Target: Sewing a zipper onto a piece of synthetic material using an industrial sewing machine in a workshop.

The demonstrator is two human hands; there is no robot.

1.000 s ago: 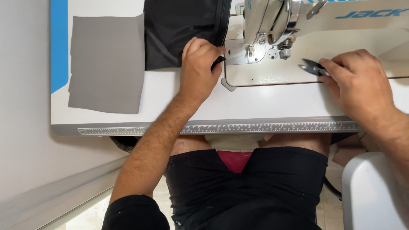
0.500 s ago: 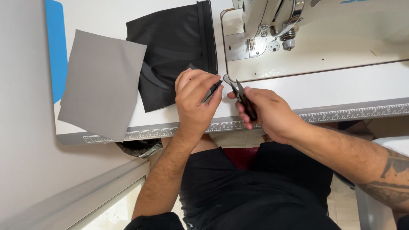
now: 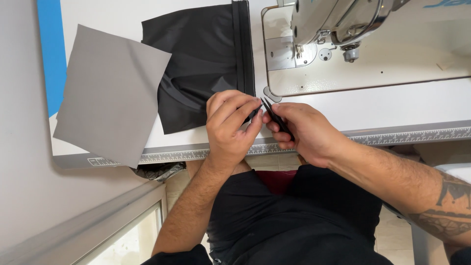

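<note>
My left hand (image 3: 230,125) pinches the near corner of a black fabric piece (image 3: 198,64) with a zipper strip along its right edge. Touching it from the right, my right hand (image 3: 304,132) holds small black thread snips (image 3: 275,118), their tips pointing at the spot my left fingers pinch. Both hands meet over the white sewing table (image 3: 392,105), near its front edge with a printed ruler strip (image 3: 407,136).
A grey fabric sheet (image 3: 110,93) lies left of the black piece, overhanging the table's front edge. A white sewing machine (image 3: 343,19) stands at the back right on its bed plate (image 3: 368,64). A blue strip (image 3: 49,49) runs along the table's left side.
My right hand came from the right side of the machine bed with the snips to meet my left hand. The black fabric was pulled away from the needle toward the table's front.
</note>
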